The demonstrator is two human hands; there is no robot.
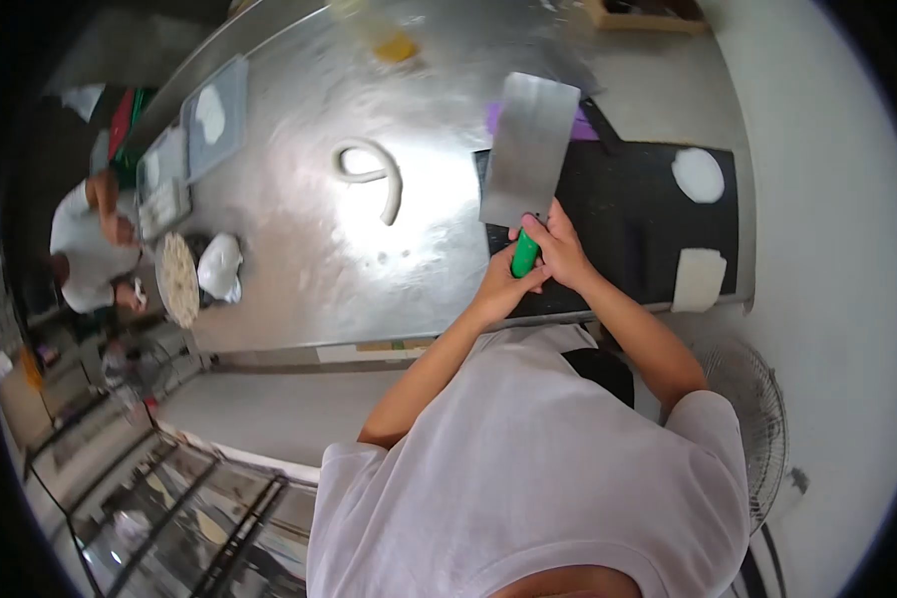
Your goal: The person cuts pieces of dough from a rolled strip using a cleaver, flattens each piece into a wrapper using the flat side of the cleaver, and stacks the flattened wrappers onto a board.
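A wide cleaver [530, 149] points away from me, its broad metal blade tilted over the left part of a black mat [633, 214]. My left hand [506, 287] is closed around the lower end of its green handle [525, 255]. Higher up, my right hand [564, 251] grips the same handle near the blade, with the thumb close to the blade's base. A purple item [584, 124] shows partly from behind the blade. To the left, a pale dough rope [393, 184] lies curled into a loop with a tail on the metal table [299, 299].
On the mat's right lie a white round piece [698, 175] and a folded white cloth [701, 279]. A blurred container with yellow contents [394, 46] stands at the back. Leftward are a bowl [178, 284], a white bag [220, 264], a plastic box [231, 125] and a co-worker [85, 249].
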